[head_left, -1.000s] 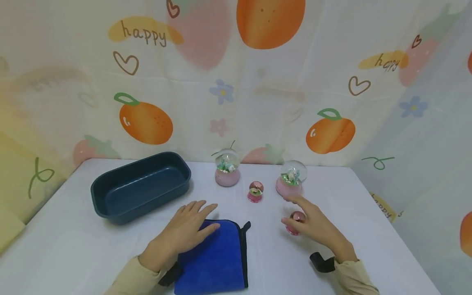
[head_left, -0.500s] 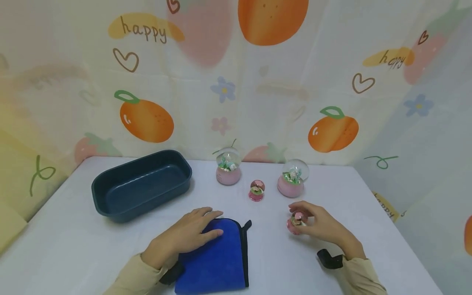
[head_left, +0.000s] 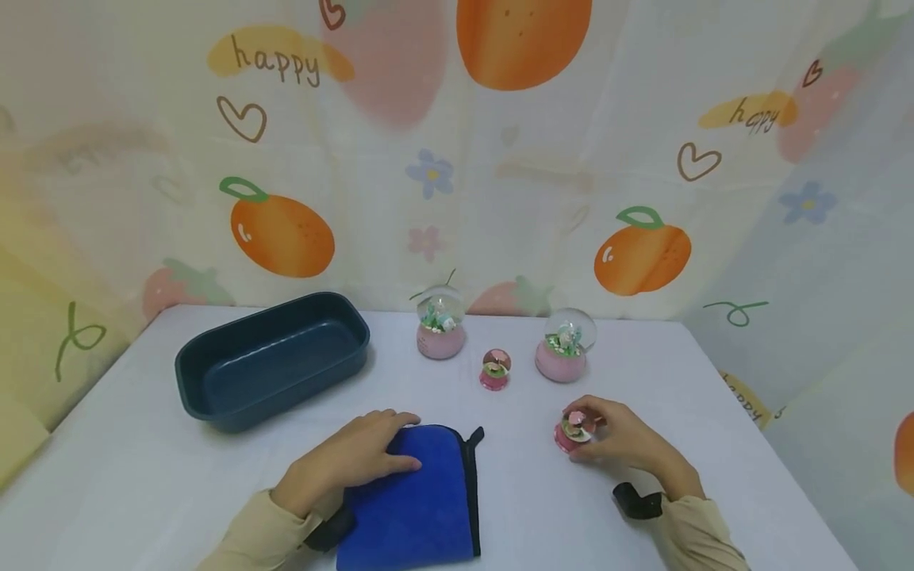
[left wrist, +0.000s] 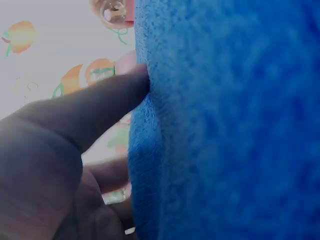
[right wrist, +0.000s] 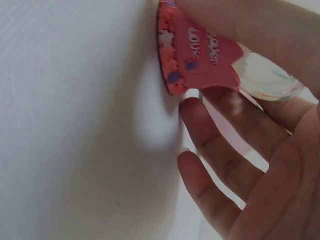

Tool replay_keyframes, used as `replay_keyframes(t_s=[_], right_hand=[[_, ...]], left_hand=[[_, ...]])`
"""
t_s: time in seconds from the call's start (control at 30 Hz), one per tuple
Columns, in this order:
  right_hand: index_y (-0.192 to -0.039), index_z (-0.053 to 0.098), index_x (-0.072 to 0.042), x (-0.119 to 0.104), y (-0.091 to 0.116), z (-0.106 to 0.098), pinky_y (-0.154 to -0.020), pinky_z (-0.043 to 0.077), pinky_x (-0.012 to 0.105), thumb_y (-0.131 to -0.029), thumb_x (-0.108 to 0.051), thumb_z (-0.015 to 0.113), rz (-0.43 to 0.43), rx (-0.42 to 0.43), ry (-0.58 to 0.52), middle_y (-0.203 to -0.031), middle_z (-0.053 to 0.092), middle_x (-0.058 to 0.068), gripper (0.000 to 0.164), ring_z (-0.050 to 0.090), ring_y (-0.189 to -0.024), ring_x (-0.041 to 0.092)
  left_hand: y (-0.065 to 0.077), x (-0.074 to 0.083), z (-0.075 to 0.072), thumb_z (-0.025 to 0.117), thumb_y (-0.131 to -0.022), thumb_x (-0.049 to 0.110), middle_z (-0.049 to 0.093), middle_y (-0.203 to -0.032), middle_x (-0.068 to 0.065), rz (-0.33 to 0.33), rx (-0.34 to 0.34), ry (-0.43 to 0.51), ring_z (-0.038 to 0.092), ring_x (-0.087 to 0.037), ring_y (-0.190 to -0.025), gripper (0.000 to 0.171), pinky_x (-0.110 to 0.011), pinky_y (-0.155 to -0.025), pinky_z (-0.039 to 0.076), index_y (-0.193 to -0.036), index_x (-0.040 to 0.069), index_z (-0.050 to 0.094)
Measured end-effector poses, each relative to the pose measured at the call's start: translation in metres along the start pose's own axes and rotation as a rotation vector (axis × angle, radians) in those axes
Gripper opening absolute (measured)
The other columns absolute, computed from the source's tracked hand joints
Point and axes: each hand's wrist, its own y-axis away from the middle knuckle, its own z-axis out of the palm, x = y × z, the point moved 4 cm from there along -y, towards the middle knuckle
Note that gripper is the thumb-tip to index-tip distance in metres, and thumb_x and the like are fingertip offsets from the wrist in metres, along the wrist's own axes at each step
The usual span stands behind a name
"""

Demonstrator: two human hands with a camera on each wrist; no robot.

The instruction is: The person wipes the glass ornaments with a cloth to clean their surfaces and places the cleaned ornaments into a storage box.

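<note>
My right hand [head_left: 623, 434] holds a small pink snow globe [head_left: 574, 428] between thumb and fingers, at the right of the white table. In the right wrist view the globe's red base [right wrist: 200, 55] shows raised "Love" lettering, close to the tabletop; the ring and little fingers are away from it. My left hand [head_left: 350, 452] rests on the left part of a folded blue cloth [head_left: 421, 500] with black edging, its fingers relaxed. In the left wrist view the thumb [left wrist: 115, 92] touches the blue pile, and the cloth hides the other fingertips.
A dark blue rectangular basin [head_left: 271, 365] stands at the left back. Two larger snow globes with pink bases, one at the back middle [head_left: 440, 325] and one further right [head_left: 564, 345], flank another small pink globe [head_left: 495, 370]. A fruit-print curtain [head_left: 485, 198] hangs behind the table.
My right hand has come down from above the small snow globe and its thumb and fingers have closed round it. The left hand has stayed on the cloth, shifting only slightly.
</note>
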Motion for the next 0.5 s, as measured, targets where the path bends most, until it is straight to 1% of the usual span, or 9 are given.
replay_keyframes(t_s=[0.07, 0.13, 0.2, 0.3, 0.4, 0.5], right_hand=[[-0.113, 0.064, -0.010, 0.0004, -0.0006, 0.0017, -0.085, 0.048, 0.026, -0.073, -0.024, 0.087, 0.024, 0.001, 0.010, -0.103, 0.066, -0.002, 0.048, 0.055, -0.094, 0.005], [-0.112, 0.065, -0.010, 0.0001, -0.0010, 0.0029, -0.084, 0.048, 0.026, -0.073, -0.024, 0.087, 0.038, 0.001, 0.018, -0.101, 0.065, -0.003, 0.047, 0.055, -0.093, 0.006], [-0.110, 0.064, -0.010, -0.0008, -0.0013, 0.0035, -0.084, 0.048, 0.025, -0.073, -0.024, 0.087, 0.037, 0.001, 0.030, -0.100, 0.065, -0.003, 0.045, 0.055, -0.092, 0.006], [-0.110, 0.064, -0.010, -0.0027, -0.0017, 0.0037, -0.084, 0.048, 0.026, -0.074, -0.022, 0.087, 0.010, 0.002, 0.050, -0.100, 0.065, -0.004, 0.044, 0.055, -0.091, 0.006], [-0.110, 0.065, -0.010, -0.0045, -0.0025, 0.0034, -0.086, 0.050, 0.028, -0.074, -0.021, 0.086, -0.016, 0.012, 0.064, -0.101, 0.066, -0.004, 0.043, 0.055, -0.091, 0.005], [-0.111, 0.066, -0.010, -0.0059, -0.0029, 0.0030, -0.089, 0.052, 0.031, -0.074, -0.020, 0.086, -0.029, 0.034, 0.074, -0.101, 0.067, -0.004, 0.044, 0.056, -0.092, 0.004]], left_hand=[[0.0000, -0.0028, 0.0010, 0.077, -0.085, 0.038, 0.068, -0.116, -0.011, -0.030, -0.006, 0.047, 0.062, -0.028, -0.107, 0.057, -0.052, -0.095, 0.048, -0.126, 0.002, 0.061], [-0.0004, -0.0046, 0.0024, 0.077, -0.084, 0.038, 0.070, -0.108, -0.008, -0.046, -0.021, 0.085, 0.063, -0.024, -0.100, 0.051, -0.049, -0.091, 0.050, -0.118, 0.003, 0.064], [-0.0006, -0.0053, 0.0034, 0.076, -0.085, 0.037, 0.069, -0.097, -0.002, -0.043, -0.037, 0.101, 0.061, -0.019, -0.090, 0.043, -0.045, -0.083, 0.051, -0.111, 0.005, 0.066], [-0.0007, -0.0047, 0.0035, 0.074, -0.086, 0.036, 0.065, -0.085, 0.003, -0.024, -0.054, 0.112, 0.056, -0.015, -0.080, 0.032, -0.038, -0.074, 0.048, -0.102, 0.008, 0.067], [-0.0014, -0.0041, 0.0032, 0.073, -0.087, 0.034, 0.063, -0.082, 0.004, -0.010, -0.057, 0.121, 0.054, -0.014, -0.076, 0.029, -0.035, -0.070, 0.046, -0.100, 0.010, 0.065], [-0.0027, -0.0037, 0.0030, 0.072, -0.088, 0.034, 0.064, -0.083, 0.003, 0.000, -0.057, 0.130, 0.055, -0.014, -0.076, 0.031, -0.035, -0.070, 0.047, -0.104, 0.009, 0.064]])
